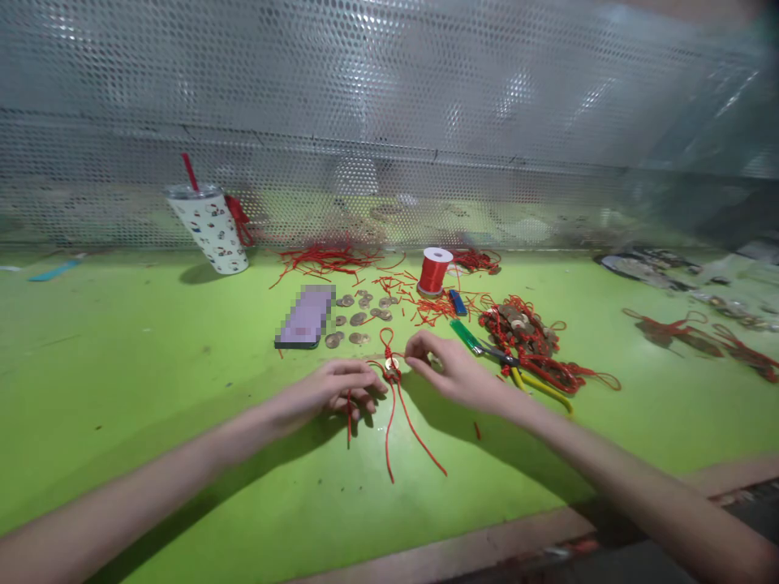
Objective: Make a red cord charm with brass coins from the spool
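Observation:
A red cord knotted around a brass coin (392,365) lies on the green table, its loop pointing away from me and two long tails toward me. My left hand (353,388) is at the coin's left side, fingers bent round a red cord strand that hangs below them. On the right, my right hand (429,357) pinches the red cord close to the coin with thumb and forefinger. Several loose coins (359,319) lie just beyond my hands, beside a phone (305,316) with a blurred screen.
A white cup (213,231) stands at the back left. Red ribbon spool (434,272), blue lighter (458,302), green cutter (466,336), yellow-handled pliers (541,389) and a pile of knotted coins (517,328) lie right. Behind rises a perforated metal screen (365,105).

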Tool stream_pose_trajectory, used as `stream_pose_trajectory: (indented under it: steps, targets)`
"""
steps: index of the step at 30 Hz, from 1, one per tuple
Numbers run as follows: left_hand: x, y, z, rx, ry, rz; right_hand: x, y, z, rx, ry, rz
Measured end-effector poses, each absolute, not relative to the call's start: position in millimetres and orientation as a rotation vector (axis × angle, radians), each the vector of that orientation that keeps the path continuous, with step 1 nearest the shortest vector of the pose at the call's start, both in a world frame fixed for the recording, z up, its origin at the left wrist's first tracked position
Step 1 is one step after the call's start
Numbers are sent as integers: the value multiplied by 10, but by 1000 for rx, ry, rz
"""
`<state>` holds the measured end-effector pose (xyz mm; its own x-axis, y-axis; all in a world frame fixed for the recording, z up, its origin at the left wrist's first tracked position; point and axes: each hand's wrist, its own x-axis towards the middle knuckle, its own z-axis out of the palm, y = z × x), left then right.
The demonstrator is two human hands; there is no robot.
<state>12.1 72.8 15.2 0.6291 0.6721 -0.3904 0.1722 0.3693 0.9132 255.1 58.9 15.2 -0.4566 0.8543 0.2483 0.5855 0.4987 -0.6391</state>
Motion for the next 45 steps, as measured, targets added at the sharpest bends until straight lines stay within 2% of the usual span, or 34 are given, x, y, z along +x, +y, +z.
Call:
stream_pose_trajectory:
  steps: [3, 8, 11, 19, 29, 36, 40, 45]
  targets:
    - [236, 791, 109, 1214, 845, 374, 2406, 387, 78, -1119, -2115, 635]
    - [362, 841, -4, 1261, 912, 409, 2245, 271, -112, -1032, -2171, 372]
    - [394, 854, -44, 1297, 958, 499, 2210, 186, -141, -1014, -2235, 345]
    - [427, 897, 14, 1305, 992, 572, 2262, -147, -72, -1268, -2343, 372]
    - [465, 806, -87, 1466, 913, 482, 2302, -22, -135, -1484, -2261, 291]
    - [463, 747, 20, 1878, 840, 474, 2356, 146, -156, -1455, -2225, 228]
    - [457, 744, 41, 2187, 820, 511, 2396, 208, -89, -1448, -2123, 398]
    - [466, 739, -45, 2362, 774, 592, 2408, 248, 99, -1486, -2003, 825]
